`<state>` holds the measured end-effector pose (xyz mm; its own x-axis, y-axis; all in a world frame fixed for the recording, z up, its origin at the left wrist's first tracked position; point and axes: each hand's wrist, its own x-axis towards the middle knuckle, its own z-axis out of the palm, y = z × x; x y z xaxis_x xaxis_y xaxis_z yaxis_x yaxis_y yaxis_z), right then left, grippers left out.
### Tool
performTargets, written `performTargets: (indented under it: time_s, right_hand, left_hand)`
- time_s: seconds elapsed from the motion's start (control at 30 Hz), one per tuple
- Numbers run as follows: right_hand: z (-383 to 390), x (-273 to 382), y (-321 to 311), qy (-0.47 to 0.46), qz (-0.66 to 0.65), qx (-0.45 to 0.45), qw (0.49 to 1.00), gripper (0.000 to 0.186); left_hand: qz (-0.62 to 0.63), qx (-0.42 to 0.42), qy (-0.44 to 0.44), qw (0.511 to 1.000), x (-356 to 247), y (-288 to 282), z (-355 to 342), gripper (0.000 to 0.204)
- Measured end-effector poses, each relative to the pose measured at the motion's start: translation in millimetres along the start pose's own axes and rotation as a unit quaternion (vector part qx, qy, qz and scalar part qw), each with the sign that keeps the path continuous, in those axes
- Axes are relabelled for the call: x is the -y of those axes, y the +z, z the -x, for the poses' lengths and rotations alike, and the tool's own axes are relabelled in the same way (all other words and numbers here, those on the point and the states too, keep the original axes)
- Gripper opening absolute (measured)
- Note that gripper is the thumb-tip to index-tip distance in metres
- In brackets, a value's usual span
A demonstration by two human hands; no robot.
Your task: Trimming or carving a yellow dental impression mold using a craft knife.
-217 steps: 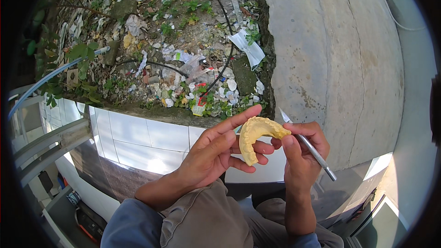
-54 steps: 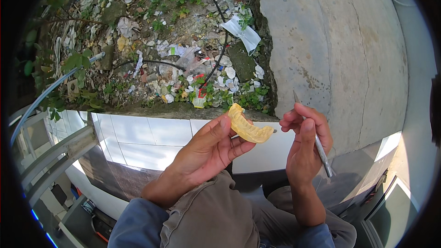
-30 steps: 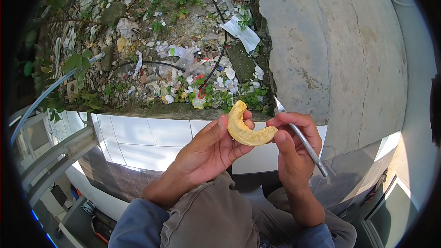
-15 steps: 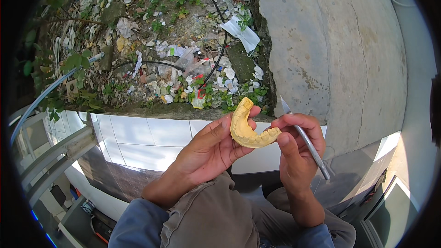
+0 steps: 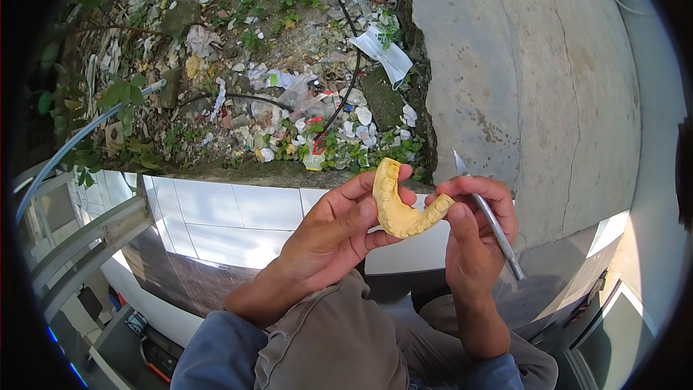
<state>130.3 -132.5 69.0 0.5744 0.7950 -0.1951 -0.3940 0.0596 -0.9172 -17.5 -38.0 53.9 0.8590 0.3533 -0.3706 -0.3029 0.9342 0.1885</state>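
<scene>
The left hand (image 5: 328,235) cradles a yellow horseshoe-shaped dental cast (image 5: 401,206) across its fingers. The right hand (image 5: 473,235) pinches the cast's other end with its thumb while gripping a slim metal carving tool (image 5: 487,217), blade pointing up. Beyond them lie a white tiled ledge (image 5: 231,213) and littered ground (image 5: 267,79).

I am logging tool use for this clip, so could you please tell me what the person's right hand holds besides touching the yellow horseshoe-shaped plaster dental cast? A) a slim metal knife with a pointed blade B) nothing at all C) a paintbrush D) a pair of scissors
A: the right hand grips a slim metal knife, its pointed blade up, while its thumb touches the yellow dental cast that the left hand holds.
</scene>
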Motion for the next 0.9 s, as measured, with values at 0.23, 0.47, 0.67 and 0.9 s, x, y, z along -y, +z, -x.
performTargets:
  time_s: [0.23, 0.47, 0.67, 0.9]
  right_hand:
    - [-2, -5, 0, -0.019, 0.035, -0.024, 0.999, 0.032]
    - [-7, -23, -11, 0.024, 0.034, -0.07, 0.997, 0.032]
    - [-8, -88, -44, 0.087, 0.147, -0.049, 0.984, 0.016]
    - [14, -155, -73, 0.126, 0.227, -0.018, 0.965, 0.012]
  left_hand:
    - [-0.057, -0.032, 0.011, 0.998, -3, 5, 2, 0.046]
    - [-0.051, -0.033, 0.008, 0.998, -6, 3, 4, 0.044]
    - [-0.087, -0.101, 0.108, 0.985, -12, -9, 3, 0.052]
    - [-0.089, -0.181, 0.164, 0.966, -18, -38, 8, 0.046]
